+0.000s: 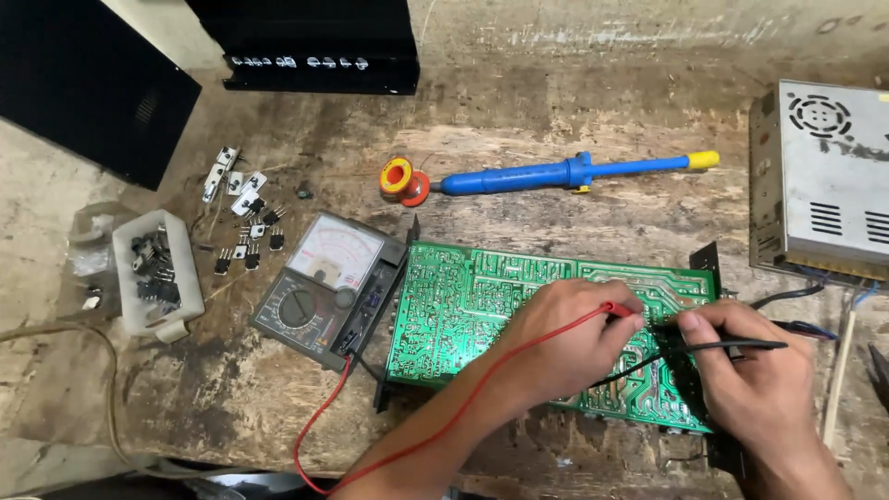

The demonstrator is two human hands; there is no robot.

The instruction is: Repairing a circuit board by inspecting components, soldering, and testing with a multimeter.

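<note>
While the green circuit board (482, 306) lies at the bench's six o'clock, a red probe (619, 310) is pinched by the left hand (565, 343), a black probe (741, 345) by the right hand (750, 380); board judged light, stiff, fragile, best held by edges.

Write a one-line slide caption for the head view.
Left hand holds a red probe and right hand a black probe on a green circuit board, analog multimeter alongside.
</note>
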